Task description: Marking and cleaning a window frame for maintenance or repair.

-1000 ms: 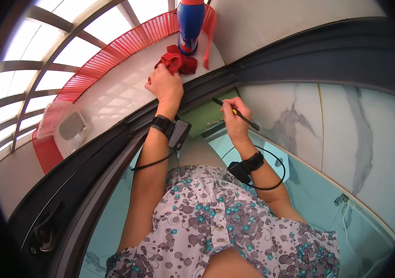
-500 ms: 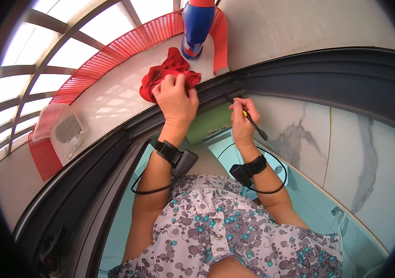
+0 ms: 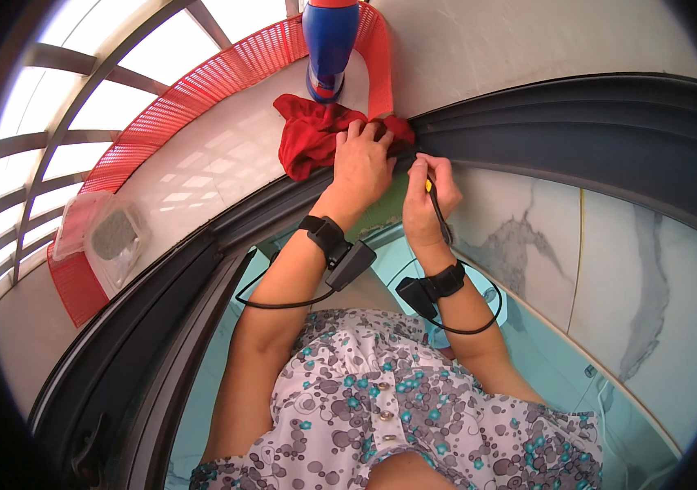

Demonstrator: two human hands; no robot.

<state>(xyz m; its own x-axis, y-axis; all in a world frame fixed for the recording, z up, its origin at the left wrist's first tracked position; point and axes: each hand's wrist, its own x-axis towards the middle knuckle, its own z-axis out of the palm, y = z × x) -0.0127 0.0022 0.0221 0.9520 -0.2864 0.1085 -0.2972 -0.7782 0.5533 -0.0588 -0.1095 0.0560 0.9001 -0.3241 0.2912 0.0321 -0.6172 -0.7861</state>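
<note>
A crumpled red cloth (image 3: 307, 139) lies on the white sill, its right end reaching into the corner of the dark window track (image 3: 283, 200). My left hand (image 3: 362, 167) presses bent fingers into the cloth, gripping it near that corner. Just to the right, my right hand (image 3: 430, 196) is closed around a slim black brush (image 3: 440, 214) with a yellow patch on its handle. One tip of the brush points up at the track corner beside the cloth; its other end hangs below my fingers.
A blue bottle (image 3: 330, 45) with a red top stands behind the cloth. Red perforated edging (image 3: 201, 86) curves along the sill, before a barred window (image 3: 46, 131). At the left sits a clear plastic container (image 3: 115, 237). Marbled wall tiles (image 3: 520, 245) lie to the right. Cables loop from both wrist straps.
My left hand has slid right with the red cloth, into the track corner. My right hand has risen slightly, and the brush now stands more upright.
</note>
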